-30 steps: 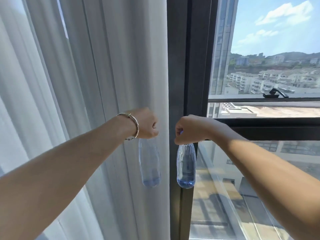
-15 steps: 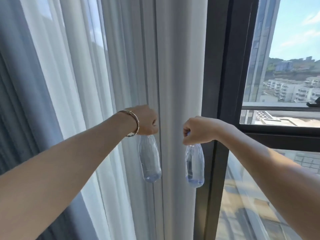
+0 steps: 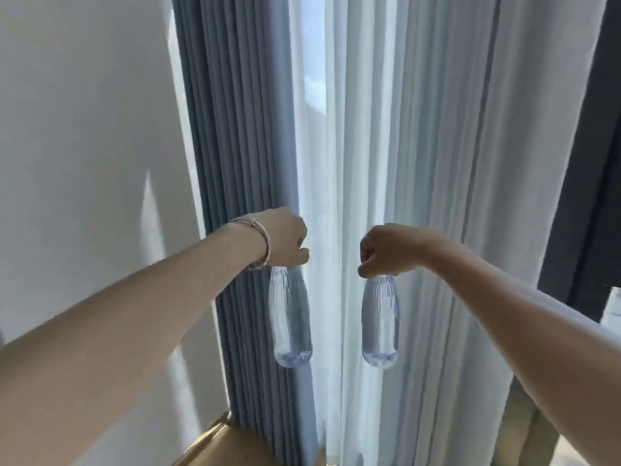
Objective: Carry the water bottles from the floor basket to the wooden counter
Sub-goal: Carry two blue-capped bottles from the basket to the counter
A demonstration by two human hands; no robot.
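Left hand clenched round the neck of the left bottle; right hand clenched round the neck of the right bottle. Both bottles hang in the air before the curtains, apart from each other, caps hidden in my fists. Risk: held by the neck only, either could swing, knock its neighbour or slip out. Long axis vertical, necks up, bases down. Low in view, a wooden edge; cannot tell if it is the counter.
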